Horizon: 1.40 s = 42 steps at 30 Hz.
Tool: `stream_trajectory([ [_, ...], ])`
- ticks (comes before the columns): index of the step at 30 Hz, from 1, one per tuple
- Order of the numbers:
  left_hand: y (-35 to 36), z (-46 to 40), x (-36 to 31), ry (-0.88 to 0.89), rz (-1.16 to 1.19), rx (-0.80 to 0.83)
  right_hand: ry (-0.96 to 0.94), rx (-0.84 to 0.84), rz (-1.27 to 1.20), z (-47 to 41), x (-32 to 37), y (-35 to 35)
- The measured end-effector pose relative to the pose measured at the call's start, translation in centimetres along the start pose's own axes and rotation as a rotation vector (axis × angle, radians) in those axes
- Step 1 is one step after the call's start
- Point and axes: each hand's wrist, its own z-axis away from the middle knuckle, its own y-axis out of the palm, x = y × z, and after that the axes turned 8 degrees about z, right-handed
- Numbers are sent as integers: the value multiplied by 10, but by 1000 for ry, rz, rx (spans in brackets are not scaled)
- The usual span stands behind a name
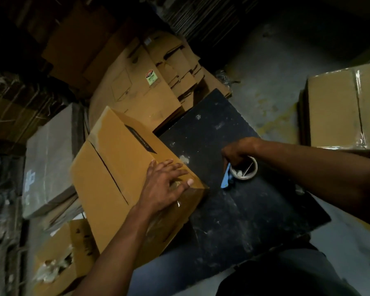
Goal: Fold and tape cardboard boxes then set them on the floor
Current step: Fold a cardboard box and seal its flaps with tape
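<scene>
A brown cardboard box (120, 163) lies tilted over the left edge of a black board (239, 193), its flaps closed with a seam down the middle. My left hand (165, 184) lies flat on the box's near corner with fingers spread, over a patch of clear tape. To the right, my right hand (236, 153) grips a roll of clear tape (245, 170) that sits on the board. A blue cutter (225, 178) lies against the roll, partly under my fingers.
Flattened cartons (150, 86) are stacked behind the board. A taped box (346, 110) stands on the floor at right. A grey flat carton (49, 159) and a torn box (60, 257) lie at left. Bare concrete floor (271, 82) shows beyond the board.
</scene>
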Motion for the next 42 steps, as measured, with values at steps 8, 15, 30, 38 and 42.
stream_trajectory([
  [8, 6, 4, 30, 151, 44, -72, 212, -250, 96, 18, 22, 12],
  [15, 17, 1, 54, 305, 77, -121, 146, -771, -558, 59, 121, 48],
  [30, 35, -9, 65, 379, 45, -232, 267, -1441, -942, -63, 323, 119],
  [38, 34, -7, 66, 378, 77, -201, 528, -1565, -969, -49, 299, 128],
  [42, 34, -8, 67, 361, 80, -191, 527, -1435, -1003, -62, 301, 100],
])
